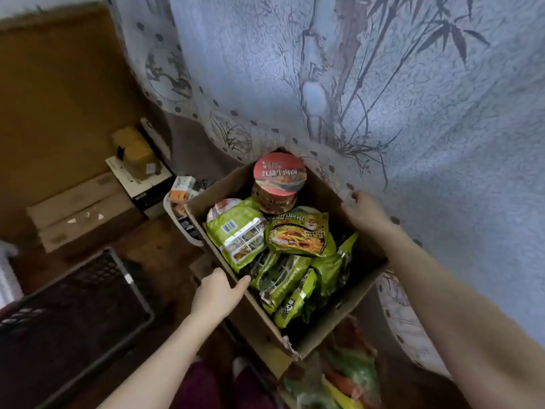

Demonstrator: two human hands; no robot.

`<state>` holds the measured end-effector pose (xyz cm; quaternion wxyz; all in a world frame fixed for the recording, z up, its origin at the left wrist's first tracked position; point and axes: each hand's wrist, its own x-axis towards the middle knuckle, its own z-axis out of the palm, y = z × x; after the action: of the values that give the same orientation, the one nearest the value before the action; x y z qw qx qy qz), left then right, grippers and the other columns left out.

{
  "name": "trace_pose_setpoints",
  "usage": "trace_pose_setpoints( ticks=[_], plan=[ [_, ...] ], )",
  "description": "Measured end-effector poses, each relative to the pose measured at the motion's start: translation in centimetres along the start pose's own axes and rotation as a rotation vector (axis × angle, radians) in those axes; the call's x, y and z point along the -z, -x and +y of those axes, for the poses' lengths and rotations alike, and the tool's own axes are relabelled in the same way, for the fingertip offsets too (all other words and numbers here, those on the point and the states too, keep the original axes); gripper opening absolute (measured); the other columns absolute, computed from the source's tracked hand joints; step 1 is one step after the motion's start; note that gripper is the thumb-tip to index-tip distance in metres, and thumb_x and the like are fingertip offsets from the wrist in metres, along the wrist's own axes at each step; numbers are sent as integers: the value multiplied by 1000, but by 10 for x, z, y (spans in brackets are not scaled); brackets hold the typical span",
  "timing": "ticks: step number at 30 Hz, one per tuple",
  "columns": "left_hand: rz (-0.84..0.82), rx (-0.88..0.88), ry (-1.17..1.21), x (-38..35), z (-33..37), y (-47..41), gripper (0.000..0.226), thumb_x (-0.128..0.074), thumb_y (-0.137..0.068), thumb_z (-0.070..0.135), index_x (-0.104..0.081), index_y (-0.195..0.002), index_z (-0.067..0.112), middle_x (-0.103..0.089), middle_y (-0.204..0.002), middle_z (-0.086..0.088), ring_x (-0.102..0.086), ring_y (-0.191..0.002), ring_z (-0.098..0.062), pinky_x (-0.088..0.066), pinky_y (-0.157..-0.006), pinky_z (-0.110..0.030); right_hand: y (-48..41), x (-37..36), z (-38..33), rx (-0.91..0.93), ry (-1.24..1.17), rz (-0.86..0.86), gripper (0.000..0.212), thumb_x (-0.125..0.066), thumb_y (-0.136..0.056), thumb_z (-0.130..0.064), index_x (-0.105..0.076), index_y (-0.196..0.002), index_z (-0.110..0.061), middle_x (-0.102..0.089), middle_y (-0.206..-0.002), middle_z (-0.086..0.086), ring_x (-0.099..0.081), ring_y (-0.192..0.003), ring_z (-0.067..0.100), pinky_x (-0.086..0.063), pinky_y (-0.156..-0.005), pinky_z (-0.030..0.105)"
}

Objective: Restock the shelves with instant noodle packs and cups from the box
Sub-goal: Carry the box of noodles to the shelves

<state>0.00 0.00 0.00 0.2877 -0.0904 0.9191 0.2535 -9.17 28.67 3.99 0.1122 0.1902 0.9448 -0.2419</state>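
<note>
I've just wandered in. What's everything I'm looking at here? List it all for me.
cardboard box: one, brown, open, centre, in front of the curtain
noodle packs: several, green, piled inside the box
noodle cups: at least two, red-lidded, stacked in the box's far corner
crate: one, black, lower left
flat cartons: two or so, brown, on the floor at left
curtain: one, pale blue with bamboo print, behind and to the right
bright packets: several, green and orange, blurred, below the box
left hand: one, grips the box's near-left rim
right hand: one, holds the box's far-right rim
</note>
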Motion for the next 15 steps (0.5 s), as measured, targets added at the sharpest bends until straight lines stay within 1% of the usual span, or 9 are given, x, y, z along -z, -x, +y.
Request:
trace_pose_setpoints(
  ticks=[2,4,7,9,11,12,14,15],
  plan=[
    [-9,44,16,-12,4,-7,49,-48,-88,54,-45,-92,5,-47,-73,0,-50,-64,-16,-40,-52,-28,-12,-5,11,-4,33,-28,38,-49,-93,-17,-48,-123,6,-54,-125,27,-51,-116,38,-42,-93,37],
    [-3,71,33,-22,6,-13,55,-49,-88,53,-46,-103,1,-46,-72,1,-47,-59,-11,-38,-48,-25,-26,-14,23,-11,55,-62,37,-49,-94,-19,-49,-121,7,-55,-121,28,-53,-112,39,-43,-88,36],
    [35,101,46,-35,7,-20,68,-50,-88,51,-40,-121,-7,-46,-67,2,-44,-54,-7,-37,-45,-23,-45,-29,33,13,114,-93,39,-48,-94,-23,-49,-120,6,-56,-120,28,-53,-111,39,-43,-87,37],
    [66,115,48,-41,8,-23,69,-52,-88,49,-36,-122,-9,-45,-64,3,-44,-54,-10,-38,-45,-25,-56,-35,36,25,143,-115,39,-47,-95,-25,-48,-121,5,-55,-120,27,-52,-112,39,-43,-87,38],
    [80,131,64,-46,8,-25,64,-55,-87,48,-36,-117,-6,-46,-65,3,-51,-62,-18,-42,-50,-30,-67,-41,39,34,153,-121,39,-46,-95,-26,-48,-122,3,-55,-121,27,-52,-113,40,-43,-87,37],
    [78,144,69,-49,7,-26,64,-57,-86,47,-35,-116,-5,-49,-68,1,-56,-69,-23,-44,-54,-30,-72,-44,38,46,158,-124,39,-46,-95,-26,-47,-122,2,-55,-122,27,-51,-114,40,-42,-88,37],
    [67,175,71,-53,5,-28,68,-60,-84,48,-32,-118,-4,-58,-79,-7,-62,-79,-30,-45,-56,-30,-80,-48,36,78,162,-124,40,-44,-96,-25,-45,-127,0,-53,-126,26,-49,-117,40,-40,-90,37],
    [64,186,65,-56,4,-30,70,-60,-84,47,-30,-121,-5,-59,-83,-9,-63,-81,-31,-45,-56,-30,-84,-50,34,95,169,-119,41,-44,-97,-25,-43,-129,-1,-52,-128,25,-48,-118,39,-39,-91,36]
  ],
)
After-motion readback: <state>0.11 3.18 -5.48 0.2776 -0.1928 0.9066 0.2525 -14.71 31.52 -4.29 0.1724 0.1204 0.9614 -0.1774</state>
